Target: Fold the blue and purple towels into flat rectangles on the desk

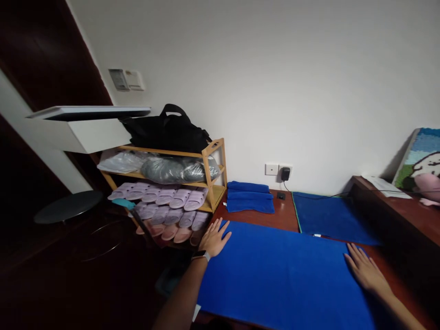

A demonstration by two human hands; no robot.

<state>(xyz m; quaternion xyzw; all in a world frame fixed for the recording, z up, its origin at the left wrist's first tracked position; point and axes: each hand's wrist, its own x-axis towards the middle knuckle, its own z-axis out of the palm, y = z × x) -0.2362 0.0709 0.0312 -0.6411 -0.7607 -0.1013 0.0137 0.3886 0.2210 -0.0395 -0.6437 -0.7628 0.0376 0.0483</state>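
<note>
A large blue towel [282,275] lies spread flat over the front of a reddish-brown wooden surface [240,217]. At its far left corner rests my left hand [213,238], fingers apart and palm down, with a watch on the wrist. My right hand [366,268] lies flat on the far right corner, its fingers stretched out. Behind the towel, near the wall, sits a smaller folded blue cloth [250,198]. To the right of that is another blue cloth [330,215] with a green edge, lying flat.
On the left stands a wooden rack [215,183] with lilac slippers [165,195], bagged items and a black bag [168,130]. A charger [285,173] is plugged into the wall. A raised ledge [395,215] borders the right side. A round stool [68,207] stands far left.
</note>
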